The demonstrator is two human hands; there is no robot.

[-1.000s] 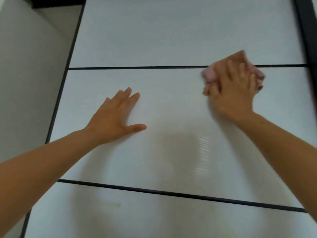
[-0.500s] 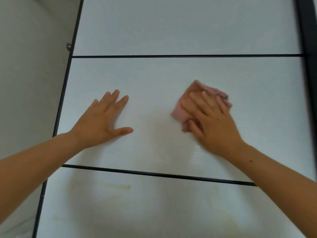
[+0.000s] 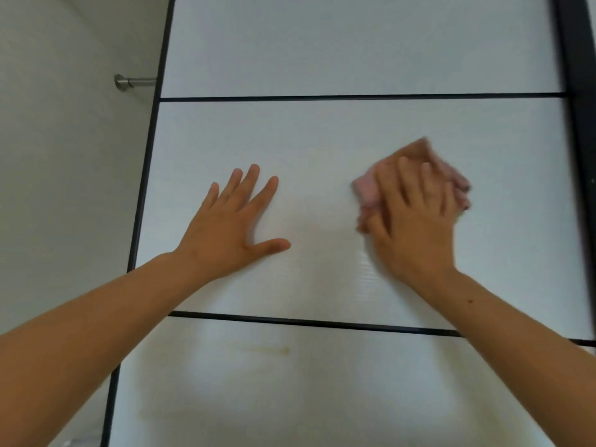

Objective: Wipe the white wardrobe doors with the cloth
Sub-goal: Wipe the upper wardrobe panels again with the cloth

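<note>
The white wardrobe door [image 3: 322,140] fills the view, divided by thin black horizontal strips. My right hand [image 3: 416,227] presses a crumpled pink cloth [image 3: 366,188] flat against the middle panel, right of centre; its fingers lie stretched over the cloth, which shows at the left and beyond the fingertips. The cloth and fingertips are blurred by motion. My left hand [image 3: 225,233] rests flat on the same panel to the left, fingers spread and thumb out, holding nothing.
A faint yellowish streak [image 3: 267,350] marks the lower panel. A grey wall [image 3: 64,156] runs along the left, with a metal rod end [image 3: 129,82] meeting the door's black edge. A thick black frame [image 3: 580,124] bounds the door on the right.
My right hand has swept the cloth from the upper black strip down and left into the middle of the panel. My left hand has stayed flat on the door.
</note>
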